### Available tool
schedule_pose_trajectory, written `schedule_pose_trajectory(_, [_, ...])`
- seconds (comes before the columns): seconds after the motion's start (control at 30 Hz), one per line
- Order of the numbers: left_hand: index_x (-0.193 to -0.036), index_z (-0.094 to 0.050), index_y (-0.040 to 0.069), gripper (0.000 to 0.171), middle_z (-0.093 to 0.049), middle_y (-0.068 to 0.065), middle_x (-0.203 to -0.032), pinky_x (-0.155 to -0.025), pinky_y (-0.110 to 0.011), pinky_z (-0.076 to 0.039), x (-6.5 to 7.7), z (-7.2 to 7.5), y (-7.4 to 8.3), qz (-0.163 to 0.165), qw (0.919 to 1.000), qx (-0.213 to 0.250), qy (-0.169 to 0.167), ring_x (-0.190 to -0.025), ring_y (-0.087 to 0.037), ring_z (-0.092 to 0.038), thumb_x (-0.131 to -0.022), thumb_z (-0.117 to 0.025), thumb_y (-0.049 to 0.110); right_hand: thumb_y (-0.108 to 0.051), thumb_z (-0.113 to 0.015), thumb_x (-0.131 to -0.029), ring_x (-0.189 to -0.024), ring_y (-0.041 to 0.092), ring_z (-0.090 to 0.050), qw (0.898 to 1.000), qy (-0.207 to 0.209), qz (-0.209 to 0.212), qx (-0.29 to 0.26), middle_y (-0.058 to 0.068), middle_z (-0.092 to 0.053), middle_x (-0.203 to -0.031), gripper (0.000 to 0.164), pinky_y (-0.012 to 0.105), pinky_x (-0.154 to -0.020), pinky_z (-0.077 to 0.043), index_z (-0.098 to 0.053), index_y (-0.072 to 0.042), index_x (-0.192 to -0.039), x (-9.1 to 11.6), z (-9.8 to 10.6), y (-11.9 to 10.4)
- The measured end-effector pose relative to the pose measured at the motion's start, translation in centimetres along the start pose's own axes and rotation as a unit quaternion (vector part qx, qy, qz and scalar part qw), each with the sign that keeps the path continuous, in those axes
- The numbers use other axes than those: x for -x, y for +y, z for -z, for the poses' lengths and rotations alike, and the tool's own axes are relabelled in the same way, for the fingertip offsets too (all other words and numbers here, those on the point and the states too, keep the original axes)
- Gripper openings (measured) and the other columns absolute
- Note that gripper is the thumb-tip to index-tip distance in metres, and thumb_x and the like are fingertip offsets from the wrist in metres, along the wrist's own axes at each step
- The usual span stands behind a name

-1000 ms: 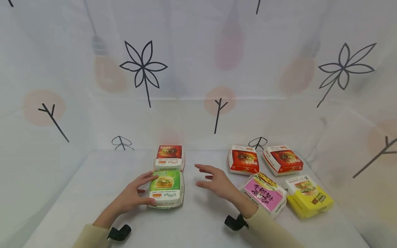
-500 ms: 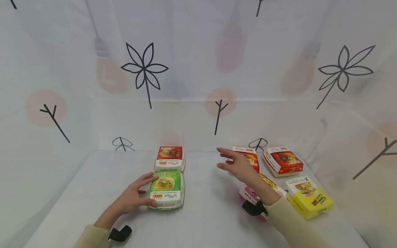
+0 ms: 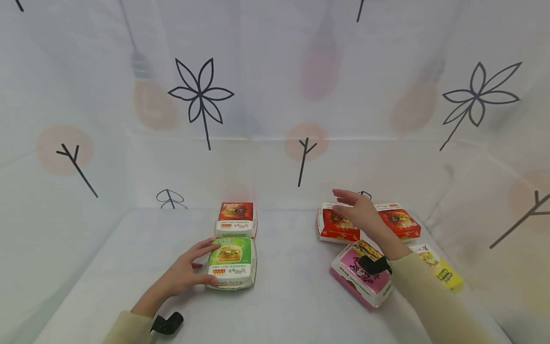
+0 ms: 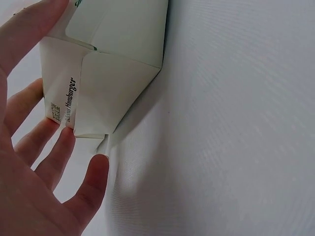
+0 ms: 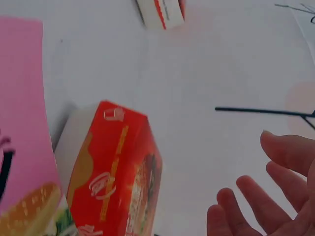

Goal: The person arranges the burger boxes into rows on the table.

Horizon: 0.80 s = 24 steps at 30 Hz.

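Note:
My left hand [image 3: 181, 276] rests against the left side of a green burger box [image 3: 232, 260], thumb at the front corner and fingertips at the back corner. From the left wrist, the white side of that box [image 4: 118, 73] shows with fingertips on its edge. Directly behind stands a red-and-white burger box [image 3: 235, 219]. On the right, my right hand [image 3: 363, 212] is raised over a red burger box [image 3: 337, 229] and partly covers it, fingers loosely extended and holding nothing. In the right wrist view the fingers [image 5: 256, 206] appear apart from the red box [image 5: 115, 167].
A second red box [image 3: 401, 222] stands at the back right. Nearer lies a pink burger box [image 3: 365, 279], turned at an angle. The right sleeve [image 3: 429, 296] partly hides a yellow box [image 3: 447, 274]. White patterned cloth [image 3: 275, 167] hangs behind the table.
My right hand has moved right and away from me, from the table's middle to over the red box. The left hand stays at the green box.

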<state>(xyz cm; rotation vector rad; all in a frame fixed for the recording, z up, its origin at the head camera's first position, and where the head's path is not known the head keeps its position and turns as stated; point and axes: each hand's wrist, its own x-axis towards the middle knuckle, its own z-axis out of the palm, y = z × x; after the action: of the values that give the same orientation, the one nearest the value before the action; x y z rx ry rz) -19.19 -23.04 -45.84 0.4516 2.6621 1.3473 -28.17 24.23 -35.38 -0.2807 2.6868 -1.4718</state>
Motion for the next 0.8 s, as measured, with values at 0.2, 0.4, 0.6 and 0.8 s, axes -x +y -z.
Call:
schedule_pose_trajectory(0.2, [-0.146, -0.052, 0.02, 0.082, -0.028, -0.012, -0.161, -0.098, -0.046, -0.048, 0.0, 0.0, 0.0, 0.005, 1.0, 0.006, 0.0, -0.142, -0.042, -0.03, -0.074, -0.088, 0.038, -0.019, -0.059, -0.101, -0.14, 0.043, -0.034, 1.0, 0.003, -0.018, -0.009, 0.023, -0.038, -0.153, 0.059, 0.062, -0.111, -0.028, -0.036, -0.005, -0.153, -0.6, 2.3, 2.1])
schedule_pose_trajectory(0.4, [-0.146, -0.052, 0.02, 0.082, -0.028, -0.012, -0.161, -0.098, -0.046, -0.048, -0.1, 0.0, 0.1, 0.005, 1.0, 0.004, 0.001, -0.143, -0.041, -0.03, -0.074, -0.088, 0.038, -0.017, -0.059, -0.101, -0.14, 0.046, -0.032, 0.998, -0.004, -0.064, 0.021, 0.025, -0.037, -0.153, 0.057, 0.06, -0.11, -0.031, -0.038, -0.004, -0.152, -1.1, 3.0, 4.2])
schedule_pose_trajectory(0.6, [-0.146, -0.052, 0.02, 0.083, -0.028, -0.011, -0.161, -0.098, -0.046, -0.048, -0.1, 0.0, 0.2, 0.005, 1.0, 0.001, 0.002, -0.143, -0.041, -0.03, -0.073, -0.088, 0.039, -0.017, -0.062, -0.099, -0.141, 0.049, -0.027, 0.994, -0.031, -0.093, 0.052, 0.029, -0.033, -0.153, 0.061, 0.064, -0.109, -0.03, -0.037, -0.004, -0.152, -1.6, 3.3, 5.4])
schedule_pose_trajectory(0.8, [-0.146, -0.053, 0.02, 0.083, -0.028, -0.011, -0.161, -0.098, -0.046, -0.048, 0.0, 0.0, 0.1, 0.009, 0.9999, 0.002, 0.004, -0.143, -0.041, -0.03, -0.073, -0.088, 0.039, -0.017, -0.063, -0.097, -0.142, 0.05, -0.023, 0.991, -0.065, -0.112, 0.03, 0.032, -0.024, -0.156, 0.067, 0.064, -0.111, -0.025, -0.031, -0.003, -0.155, -1.9, 3.1, 6.3])
